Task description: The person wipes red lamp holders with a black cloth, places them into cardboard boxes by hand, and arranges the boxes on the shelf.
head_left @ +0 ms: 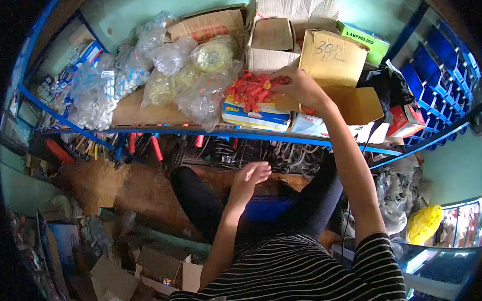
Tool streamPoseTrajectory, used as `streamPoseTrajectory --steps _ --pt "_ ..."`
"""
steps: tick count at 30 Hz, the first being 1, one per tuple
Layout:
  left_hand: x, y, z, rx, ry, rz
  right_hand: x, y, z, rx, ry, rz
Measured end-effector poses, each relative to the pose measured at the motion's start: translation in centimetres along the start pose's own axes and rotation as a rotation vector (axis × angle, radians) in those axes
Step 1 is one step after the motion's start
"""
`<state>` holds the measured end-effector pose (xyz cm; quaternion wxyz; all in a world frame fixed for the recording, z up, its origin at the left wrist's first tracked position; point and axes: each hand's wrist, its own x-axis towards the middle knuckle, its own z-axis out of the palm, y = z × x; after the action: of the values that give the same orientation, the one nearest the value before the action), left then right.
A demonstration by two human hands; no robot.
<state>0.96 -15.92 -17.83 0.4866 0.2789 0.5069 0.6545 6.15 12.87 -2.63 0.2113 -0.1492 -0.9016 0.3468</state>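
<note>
My right hand (298, 86) reaches over the shelf, its fingers bent at the right edge of a heap of small red items (251, 90) with thin wires. Its fingertips are partly hidden, and I cannot make out what they hold. The heap rests on a yellow, white and blue box (256, 117). An open cardboard box (353, 105) stands just right of that hand. My left hand (249, 180) hangs in front of the shelf above my lap, fingers apart, touching nothing.
Clear plastic bags (176, 57) crowd the shelf's left part. The blue shelf edge (198, 134) crosses before me. A carton marked 3000 (333, 57) and a green lampholder box (363, 41) stand at the back. Blue bins (434, 64) are at right, cartons (159, 264) lower left.
</note>
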Motion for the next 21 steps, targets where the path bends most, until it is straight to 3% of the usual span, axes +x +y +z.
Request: streamPoseTrajectory --steps 7,9,13,17,21 --pt "3.9 9.6 3.0 -0.025 0.110 0.219 2.4 -0.2 -2.3 0.121 0.020 0.009" --pt "5.6 13.0 4.0 0.278 0.265 0.491 2.6 -0.9 -3.1 0.165 0.029 0.010" --pt "10.9 15.5 5.3 0.336 0.470 0.739 2.7 -2.5 -4.5 0.297 0.029 0.043" --pt "15.8 15.6 4.8 0.410 0.345 0.835 2.8 -4.0 -5.1 0.351 -0.018 0.000" --pt "17.3 16.3 8.3 0.097 0.203 0.855 2.7 -4.8 -4.8 0.318 -0.059 -0.032"
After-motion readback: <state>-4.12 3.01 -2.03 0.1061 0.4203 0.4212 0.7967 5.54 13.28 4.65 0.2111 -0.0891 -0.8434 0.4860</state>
